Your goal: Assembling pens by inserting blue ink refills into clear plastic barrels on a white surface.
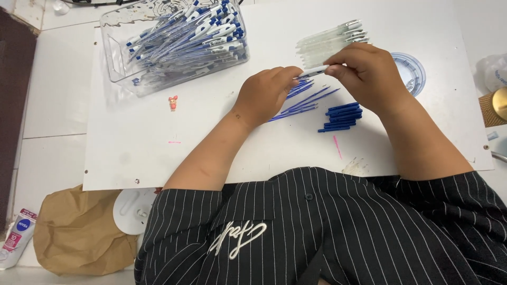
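My left hand [265, 94] and my right hand [369, 74] meet over the white board [132, 153], both pinching one pen barrel [312, 70] with a blue refill going into its left end. Under and between my hands lie several loose blue refills [303, 103] fanned out on the board. A small stack of blue pen caps [340, 116] sits just below my right hand. Behind my right hand rests a row of clear pen barrels [330, 41].
A clear plastic bin [119, 74] at the back left holds many finished blue-and-white pens [190, 34]. A tiny pink figure [172, 103] stands on the board. A round lid [414, 71] lies at the right, a brown paper bag [74, 232] and a tube [16, 235] at lower left.
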